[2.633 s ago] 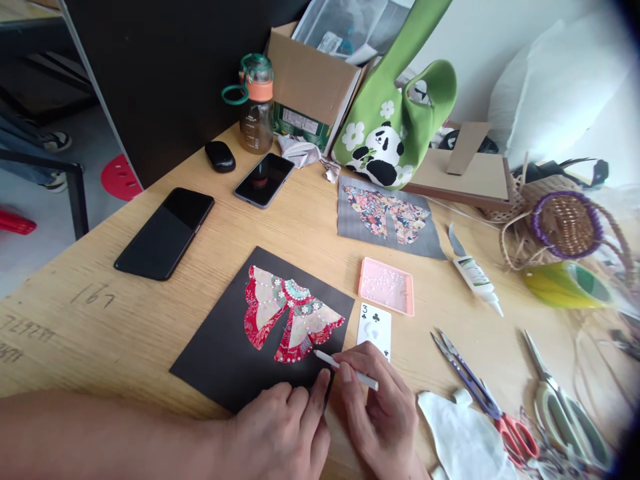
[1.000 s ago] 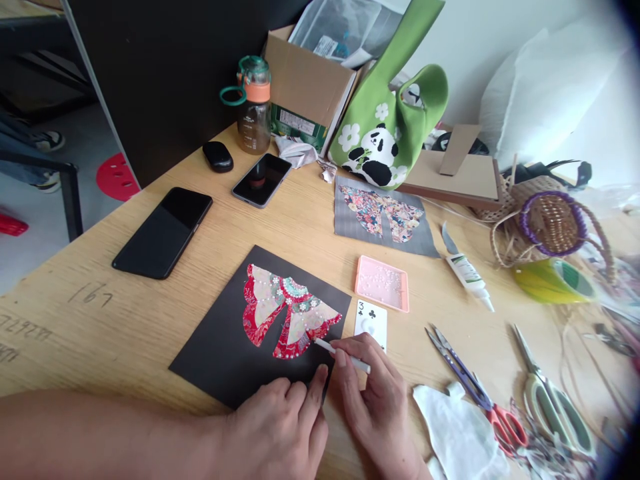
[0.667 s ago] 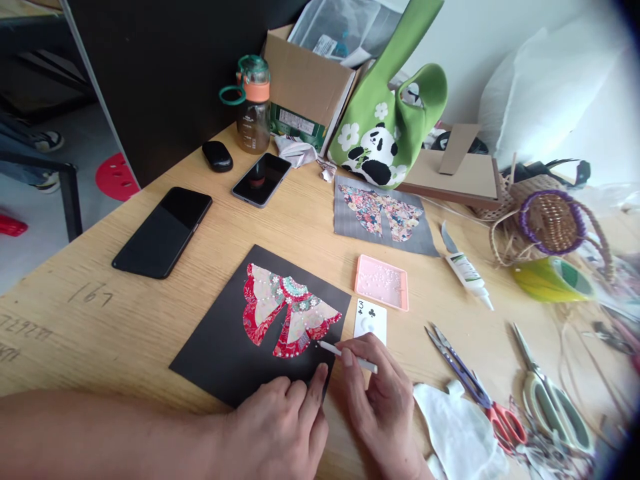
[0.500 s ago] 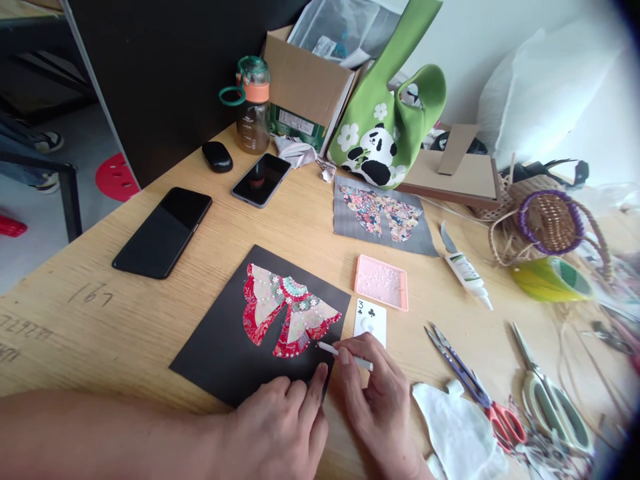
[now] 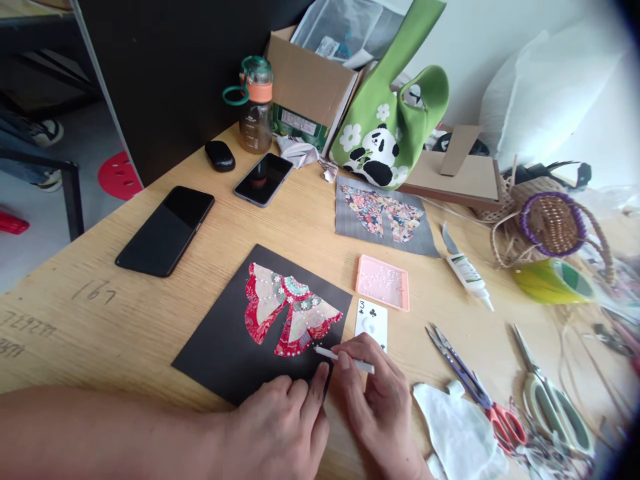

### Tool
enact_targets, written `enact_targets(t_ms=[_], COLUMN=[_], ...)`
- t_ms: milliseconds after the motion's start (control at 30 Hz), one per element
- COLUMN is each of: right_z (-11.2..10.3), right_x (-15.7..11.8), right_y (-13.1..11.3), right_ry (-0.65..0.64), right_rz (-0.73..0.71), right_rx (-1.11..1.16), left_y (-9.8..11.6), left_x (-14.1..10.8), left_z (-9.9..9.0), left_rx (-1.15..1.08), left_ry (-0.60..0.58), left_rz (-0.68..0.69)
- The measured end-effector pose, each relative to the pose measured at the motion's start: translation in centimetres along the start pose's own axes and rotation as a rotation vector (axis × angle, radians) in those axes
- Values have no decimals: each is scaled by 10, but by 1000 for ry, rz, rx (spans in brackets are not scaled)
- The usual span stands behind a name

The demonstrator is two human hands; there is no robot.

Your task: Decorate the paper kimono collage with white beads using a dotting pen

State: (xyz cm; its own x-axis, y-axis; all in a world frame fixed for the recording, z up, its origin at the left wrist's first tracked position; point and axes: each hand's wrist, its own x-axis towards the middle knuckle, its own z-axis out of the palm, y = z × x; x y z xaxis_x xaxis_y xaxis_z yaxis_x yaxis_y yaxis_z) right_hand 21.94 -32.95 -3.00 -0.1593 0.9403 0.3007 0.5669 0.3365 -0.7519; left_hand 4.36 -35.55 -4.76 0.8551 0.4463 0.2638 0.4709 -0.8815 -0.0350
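Note:
On a black card (image 5: 215, 340) lies a fan-shaped fabric piece (image 5: 305, 320) in red, cream and green, edged with small white beads. My right hand (image 5: 377, 400) pinches a slim white pen-shaped stick (image 5: 350, 361), its tip at the lower right rim of the fabric. Whether a bead sits on that tip is too small to tell. My left hand (image 5: 285, 417) rests on the card's near edge, index finger stretched toward the stick's tip, the other fingers bent. Close by are a pink tray (image 5: 383, 283) of tiny white beads and a playing card (image 5: 371, 320) bearing a whitish blob.
Two phones (image 5: 167, 230), a mouse (image 5: 220, 156) and a bottle (image 5: 256, 113) stand at the back left. A panda bag (image 5: 375, 143) is behind a second fabric piece (image 5: 383, 213). Rightward lie a glue bottle (image 5: 470, 277), red-handled scissors (image 5: 475, 383), green-handled scissors (image 5: 555, 400) and a basket (image 5: 553, 223).
The stick's tip has shifted very slightly left and up along the fabric rim. The whole view has moved a little; both hands keep nearly the same pose.

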Motion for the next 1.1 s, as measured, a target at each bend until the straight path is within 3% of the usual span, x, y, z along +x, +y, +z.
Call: enact_targets(t_ms=[133,233,433,1100], right_z=[1,1,0,1], right_x=[0,2,1,-2], right_y=[0,-1,0,0], right_ry=[-36,-67,-15,8], right_rz=[-13,-30,-11,27], right_rx=[24,36,16,6], left_y=[0,1,0,-4], left_x=[0,0,-2,3], left_z=[1,2,-2,-7], left_rx=[-9,-17,-33,-20], left_ry=[23,-36,-84,11], left_rz=[-20,6,34,-23])
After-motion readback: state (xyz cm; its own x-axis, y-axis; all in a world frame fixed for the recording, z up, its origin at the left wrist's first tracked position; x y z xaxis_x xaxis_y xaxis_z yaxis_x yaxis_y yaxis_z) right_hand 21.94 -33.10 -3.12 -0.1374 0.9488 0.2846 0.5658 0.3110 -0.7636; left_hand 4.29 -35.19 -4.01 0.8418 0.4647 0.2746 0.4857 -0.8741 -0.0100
